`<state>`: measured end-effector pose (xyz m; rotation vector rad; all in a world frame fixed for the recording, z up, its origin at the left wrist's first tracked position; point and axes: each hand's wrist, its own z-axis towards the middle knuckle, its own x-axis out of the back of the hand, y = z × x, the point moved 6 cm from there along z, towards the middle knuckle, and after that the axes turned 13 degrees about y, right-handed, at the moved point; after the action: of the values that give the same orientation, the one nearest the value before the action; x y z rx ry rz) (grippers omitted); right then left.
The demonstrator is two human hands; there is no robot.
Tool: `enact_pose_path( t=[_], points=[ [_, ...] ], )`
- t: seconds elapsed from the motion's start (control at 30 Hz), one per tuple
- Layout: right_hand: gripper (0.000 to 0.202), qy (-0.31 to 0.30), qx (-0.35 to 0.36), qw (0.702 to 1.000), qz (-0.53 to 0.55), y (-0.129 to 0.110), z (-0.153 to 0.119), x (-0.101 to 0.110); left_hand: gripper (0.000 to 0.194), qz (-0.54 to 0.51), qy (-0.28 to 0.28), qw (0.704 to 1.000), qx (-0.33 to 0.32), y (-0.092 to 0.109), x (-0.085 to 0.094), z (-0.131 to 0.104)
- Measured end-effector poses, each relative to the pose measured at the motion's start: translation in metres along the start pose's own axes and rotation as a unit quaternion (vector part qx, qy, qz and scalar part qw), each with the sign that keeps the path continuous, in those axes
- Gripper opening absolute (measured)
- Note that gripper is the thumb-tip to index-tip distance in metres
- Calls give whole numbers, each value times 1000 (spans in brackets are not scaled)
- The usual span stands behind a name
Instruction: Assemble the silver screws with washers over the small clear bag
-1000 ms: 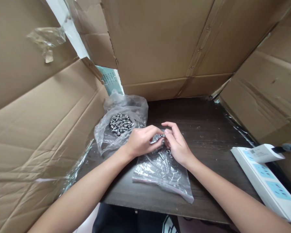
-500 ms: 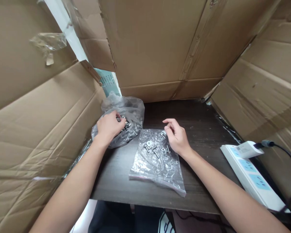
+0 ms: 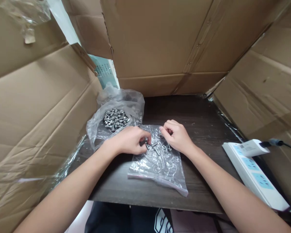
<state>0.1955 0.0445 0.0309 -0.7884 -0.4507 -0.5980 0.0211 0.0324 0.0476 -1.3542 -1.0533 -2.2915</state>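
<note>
A clear flat plastic bag (image 3: 157,168) lies on the dark wooden table (image 3: 196,116), with a few loose screws and washers (image 3: 157,149) on its far end. My left hand (image 3: 128,140) rests at the bag's left edge, its fingertips pinched on a small screw. My right hand (image 3: 177,136) sits at the bag's far right corner with its fingers curled in; what they hold is hidden. To the left stands an open crumpled plastic bag (image 3: 111,106) with a heap of metal screws (image 3: 115,119) inside.
Cardboard walls enclose the table at the left (image 3: 38,106), back (image 3: 165,42) and right (image 3: 269,81). A white power strip (image 3: 254,176) with a plugged-in adapter (image 3: 251,148) and black cable lies at the right edge. The table's near edge runs just below the flat bag.
My left hand left the heap of screws and came back right to the flat bag, pinching a screw. My right hand stayed at the bag and curled its fingers. The camera view shifted slightly.
</note>
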Motion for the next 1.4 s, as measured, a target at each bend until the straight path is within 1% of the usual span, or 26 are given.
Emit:
enact_pose_path(
  t=[0.1,0.17,0.2,0.23,0.27,0.3,0.33,0.37,0.4,0.43,0.57,0.67,0.83,0.93,1.07,1.13,1.3,1.33,1.4],
  points=[
    [51,-9,14,1000,3,-1,1,1,20,-1,-5,1000,8,-3,0,-1],
    [51,-11,22,1000,6,-2,2,5,15,-3,-10,1000,15,-5,1,-1],
    [47,-19,26,999,7,-2,2,6,14,-5,-12,1000,17,-6,2,-1],
    [36,-29,27,999,8,-1,1,7,13,-6,-10,1000,15,-7,2,-1],
    [17,-46,31,998,6,-1,0,6,12,-7,-5,1000,11,-8,2,0],
    [6,-64,36,997,2,-1,-2,5,11,-6,3,1000,3,-8,2,0],
    [19,-80,41,996,-5,-1,-4,2,9,-4,12,1000,-7,-8,2,1],
    [26,-92,47,995,-15,0,-6,0,6,1,20,1000,-16,-7,1,1],
    [29,-97,50,994,-27,0,-8,-3,3,7,28,999,-24,-7,0,2],
    [29,-97,52,993,-38,1,-9,-5,1,16,34,999,-30,-6,-2,3],
    [20,-80,52,993,-69,4,-11,-9,2,48,51,997,-37,-4,-10,4],
    [15,-79,48,993,-73,6,-11,-9,3,37,71,996,-27,-5,-14,5],
    [12,-95,24,993,-71,7,-11,-9,6,3,143,990,4,-10,-15,6],
    [14,-94,30,993,-65,1,-10,-8,7,-4,171,985,16,-12,-18,8],
    [15,-87,72,992,-53,-10,-9,-6,8,-27,175,984,25,-13,-23,10],
    [14,-76,80,993,-52,-12,-9,-5,8,-41,170,984,27,-14,-24,10],
    [8,-51,63,995,-57,-11,-8,-4,8,-56,167,984,30,-18,-26,9],
    [5,-52,59,995,-64,-11,-8,-4,9,-58,170,983,25,-18,-27,9],
    [8,-63,53,994,-77,-10,-10,-5,13,-67,181,981,6,-18,-27,9]
  ],
)
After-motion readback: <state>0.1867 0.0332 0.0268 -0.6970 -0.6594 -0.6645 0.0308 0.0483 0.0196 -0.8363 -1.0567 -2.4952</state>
